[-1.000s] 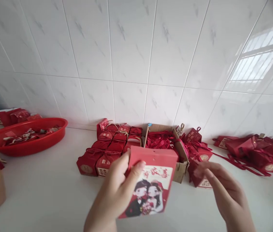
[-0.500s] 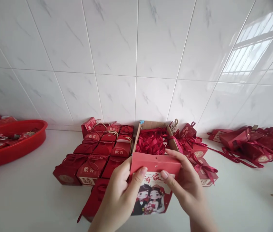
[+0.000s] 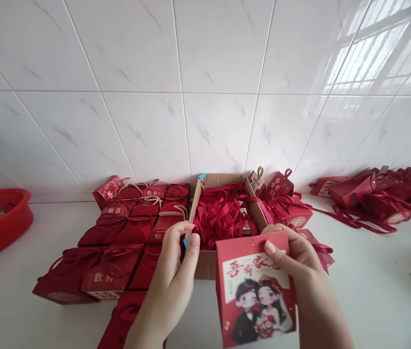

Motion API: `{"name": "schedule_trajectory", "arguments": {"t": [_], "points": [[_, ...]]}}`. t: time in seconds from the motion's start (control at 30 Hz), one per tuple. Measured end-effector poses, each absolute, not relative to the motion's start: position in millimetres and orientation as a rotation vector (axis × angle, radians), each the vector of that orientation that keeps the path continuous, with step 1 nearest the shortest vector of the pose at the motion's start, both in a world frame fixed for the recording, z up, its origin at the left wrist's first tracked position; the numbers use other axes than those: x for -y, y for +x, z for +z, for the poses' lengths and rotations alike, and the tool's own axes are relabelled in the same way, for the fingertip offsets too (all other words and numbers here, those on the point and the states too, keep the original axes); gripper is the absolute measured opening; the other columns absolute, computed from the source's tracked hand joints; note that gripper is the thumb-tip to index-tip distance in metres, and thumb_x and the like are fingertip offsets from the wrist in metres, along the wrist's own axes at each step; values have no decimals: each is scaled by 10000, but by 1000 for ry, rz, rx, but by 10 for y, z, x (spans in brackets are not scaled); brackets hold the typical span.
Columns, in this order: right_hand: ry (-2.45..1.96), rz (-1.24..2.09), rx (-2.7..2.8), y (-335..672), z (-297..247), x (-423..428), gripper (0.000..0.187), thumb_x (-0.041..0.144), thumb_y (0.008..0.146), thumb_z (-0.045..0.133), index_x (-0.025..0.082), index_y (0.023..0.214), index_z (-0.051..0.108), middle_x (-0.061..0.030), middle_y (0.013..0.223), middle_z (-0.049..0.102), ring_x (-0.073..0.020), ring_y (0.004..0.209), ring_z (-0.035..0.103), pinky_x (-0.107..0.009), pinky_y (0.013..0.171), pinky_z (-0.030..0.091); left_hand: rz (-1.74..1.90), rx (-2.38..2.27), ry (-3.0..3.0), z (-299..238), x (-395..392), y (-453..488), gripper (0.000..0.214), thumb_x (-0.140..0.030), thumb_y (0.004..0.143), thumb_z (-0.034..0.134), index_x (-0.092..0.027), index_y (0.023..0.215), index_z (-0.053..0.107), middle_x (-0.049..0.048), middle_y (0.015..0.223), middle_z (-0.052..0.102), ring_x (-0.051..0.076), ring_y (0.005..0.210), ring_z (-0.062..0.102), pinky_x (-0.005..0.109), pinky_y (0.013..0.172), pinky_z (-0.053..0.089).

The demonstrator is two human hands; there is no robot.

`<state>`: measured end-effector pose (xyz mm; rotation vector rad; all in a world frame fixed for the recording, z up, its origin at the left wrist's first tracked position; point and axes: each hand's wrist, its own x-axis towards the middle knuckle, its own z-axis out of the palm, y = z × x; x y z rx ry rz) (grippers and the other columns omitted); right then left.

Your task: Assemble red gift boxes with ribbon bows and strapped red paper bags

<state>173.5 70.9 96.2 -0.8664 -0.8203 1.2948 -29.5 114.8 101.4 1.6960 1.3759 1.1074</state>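
A red paper gift box (image 3: 258, 291), printed with a cartoon bride and groom, is held upright by its top right corner in my right hand (image 3: 302, 261). The thumb lies on its front face, and the other fingers go behind it. My left hand (image 3: 176, 266) holds nothing, thumb and index finger apart, beside the left wall of a cardboard box (image 3: 205, 264). Inside that cardboard box lies a loose heap of dark red ribbons (image 3: 220, 208). The gift box covers part of the cardboard box's front right corner.
Rows of closed red gift boxes (image 3: 110, 271) stand on the left of the white counter (image 3: 5, 300). A red basin (image 3: 5, 223) is at the far left. More ribboned boxes (image 3: 296, 211) and a pile of red boxes (image 3: 358, 191) lie right. The tiled wall (image 3: 216, 131) stands behind.
My left hand has let go of the gift box and moved left, away from it. My right hand keeps hold of the box, now a little lower and further right. The view has shifted.
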Motion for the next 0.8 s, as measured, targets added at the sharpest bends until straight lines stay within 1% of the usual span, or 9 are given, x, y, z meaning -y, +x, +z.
{"name": "schedule_trajectory", "arguments": {"t": [0.1, 0.17, 0.2, 0.27, 0.37, 0.5, 0.63, 0.7, 0.8], "points": [[-744, 1266, 850, 1905, 940, -671, 239, 335, 732, 742, 191, 718, 553, -1, 680, 527, -116, 558, 486, -240, 505, 382, 911, -1568, 1820, 866, -1274, -316, 523, -699, 825, 397, -361, 1208, 512, 84, 1466, 354, 348, 1371, 337, 601, 1084, 310], [-621, 1198, 1006, 1986, 920, -634, 197, 329, 719, 739, 203, 705, 588, -14, 673, 528, -135, 586, 491, -260, 520, 385, 748, -1666, 1855, 781, -1330, -331, 596, -727, 785, 417, -367, 1246, 531, 83, 1536, 247, 415, 1394, 280, 659, 1051, 303], [-574, 1162, 1066, 2010, 913, -613, 169, 331, 720, 739, 218, 720, 614, -19, 665, 540, -145, 597, 499, -271, 536, 393, 675, -1687, 1865, 751, -1346, -336, 618, -725, 781, 416, -352, 1259, 535, 95, 1543, 236, 432, 1384, 296, 663, 1038, 317], [-513, 1110, 1128, 2024, 913, -575, 135, 352, 732, 744, 253, 758, 656, -22, 645, 575, -153, 591, 512, -285, 557, 400, 569, -1673, 1885, 727, -1351, -337, 614, -697, 795, 414, -309, 1253, 543, 131, 1507, 299, 422, 1329, 398, 621, 1006, 390], [-492, 1134, 1193, 1989, 930, -545, 112, 375, 758, 747, 282, 783, 688, -13, 612, 610, -144, 556, 526, -275, 548, 386, 490, -1585, 1918, 758, -1289, -292, 514, -643, 843, 386, -292, 1164, 581, 133, 1428, 402, 370, 1266, 495, 548, 950, 478], [-517, 1239, 1276, 1930, 934, -546, 124, 355, 749, 765, 258, 722, 694, -6, 597, 609, -134, 558, 529, -265, 560, 375, 397, -1426, 1906, 792, -1184, -134, 511, -644, 851, 384, -324, 1192, 591, 119, 1518, 317, 369, 1355, 399, 578, 1020, 418], [-537, 1269, 1269, 1919, 922, -547, 133, 372, 757, 754, 248, 757, 705, -22, 629, 617, -153, 605, 539, -275, 592, 392, 314, -1302, 1839, 806, -1132, -22, 653, -659, 831, 427, -311, 1381, 473, 102, 1580, 209, 340, 1432, 252, 577, 1115, 298], [-544, 1279, 1275, 1931, 922, -545, 118, 359, 752, 758, 255, 783, 711, -22, 644, 624, -159, 630, 546, -273, 600, 395, 411, -1306, 1812, 884, -1074, -45, 696, -665, 818, 462, -321, 1422, 429, 77, 1573, 238, 334, 1445, 215, 579, 1135, 262], [-566, 1294, 1263, 1949, 915, -535, 108, 328, 743, 763, 265, 815, 715, -25, 689, 642, -163, 667, 548, -272, 613, 395, 754, -1278, 1741, 1116, -916, -152, 528, -671, 846, 428, -408, 1279, 576, 5, 1515, 377, 330, 1421, 292, 550, 1138, 296]]}}
